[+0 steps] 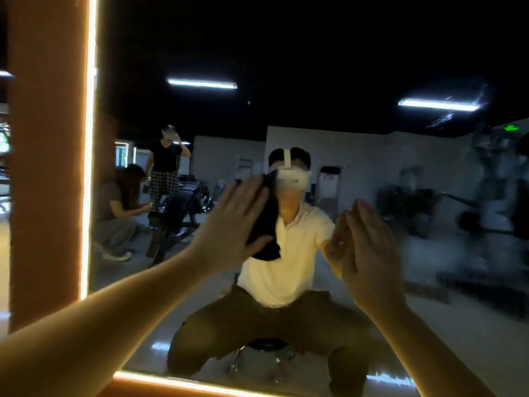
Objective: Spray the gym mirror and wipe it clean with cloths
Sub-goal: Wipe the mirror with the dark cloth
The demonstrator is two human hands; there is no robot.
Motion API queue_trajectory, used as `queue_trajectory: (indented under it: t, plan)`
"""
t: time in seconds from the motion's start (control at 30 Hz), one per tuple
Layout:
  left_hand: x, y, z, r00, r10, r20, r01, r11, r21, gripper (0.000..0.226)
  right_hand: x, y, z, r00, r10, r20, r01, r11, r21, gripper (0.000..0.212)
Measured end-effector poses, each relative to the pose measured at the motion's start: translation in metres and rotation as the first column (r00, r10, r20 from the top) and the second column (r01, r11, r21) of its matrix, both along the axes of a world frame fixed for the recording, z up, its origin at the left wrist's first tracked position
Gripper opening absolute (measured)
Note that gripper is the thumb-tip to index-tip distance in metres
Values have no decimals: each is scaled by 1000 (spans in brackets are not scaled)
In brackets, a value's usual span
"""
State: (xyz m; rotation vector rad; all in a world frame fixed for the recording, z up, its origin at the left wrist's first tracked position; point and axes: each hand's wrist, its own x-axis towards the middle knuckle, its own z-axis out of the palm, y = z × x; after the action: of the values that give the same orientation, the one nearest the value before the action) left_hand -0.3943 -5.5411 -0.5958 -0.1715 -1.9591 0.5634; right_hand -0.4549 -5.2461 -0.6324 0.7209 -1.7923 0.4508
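Observation:
The gym mirror fills the view, and I see myself crouching in it. My left hand presses a dark cloth flat against the glass at mid height, fingers straight; the cloth's lower end hangs below my thumb. My right hand lies with straight fingers against the glass to the right, meeting its own reflection. Whether a cloth sits under it cannot be told. Hazy wet streaks cover the mirror's right part. No spray bottle is in view.
A glowing light strip edges the mirror on the left and along the bottom, beside an orange wall panel. The mirror reflects two other people, a weight bench, gym machines and a small stool under me.

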Motion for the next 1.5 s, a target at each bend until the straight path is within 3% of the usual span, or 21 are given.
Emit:
queue_trajectory:
  t: [0.07, 0.2, 0.33, 0.5, 0.63, 0.8, 0.97, 1.03, 1.13, 1.23, 1.33, 1.5]
  plan:
    - [22, -48, -5, 997, 74, -33, -68, 985, 162, 91, 8, -21, -9, 999, -44, 21, 44, 998, -35, 66]
    - [51, -118, -60, 987, 155, -32, -126, 895, 429, 94, 28, -55, -40, 997, -62, 54, 60, 998, 36, 73]
    - [47, -111, -113, 984, 168, -52, -102, 785, 612, 94, 33, -56, -74, 989, -99, 108, 91, 993, 81, 82]
    - [22, -37, -153, 995, 61, -78, -9, 843, 538, 90, 33, -30, -105, 983, -94, 160, 84, 994, 69, 79]
    - [1, 29, -168, 999, -32, 28, 21, 946, 322, 86, 33, -1, -127, 977, -69, 203, 66, 998, 22, 78]
    - [-22, 107, -203, 984, -129, 126, 110, 983, 150, 78, 30, 23, -145, 978, -40, 206, 41, 999, 1, 85]
    - [-15, 87, -233, 976, -68, 206, 76, 997, -27, 76, 39, -1, -154, 958, -34, 284, 36, 999, -1, 87]
    - [-4, 43, -236, 988, -25, 153, 25, 1000, 6, 79, 44, -15, -161, 954, -35, 298, 28, 999, 27, 83]
    - [24, -34, -247, 998, -23, 65, 9, 978, 206, 89, 41, -21, -168, 955, -62, 290, 45, 997, 66, 78]
    - [54, -85, -272, 991, 103, 86, -124, 947, 295, 94, 38, -15, -171, 952, -91, 291, 70, 994, 82, 72]
    - [61, -90, -291, 981, 135, 142, -171, 943, 286, 95, 40, -14, -171, 958, -95, 269, 70, 993, 100, 63]
    - [34, -44, -297, 982, 53, 180, -74, 991, 113, 92, 41, -5, -172, 955, -99, 280, 58, 987, 151, 67]
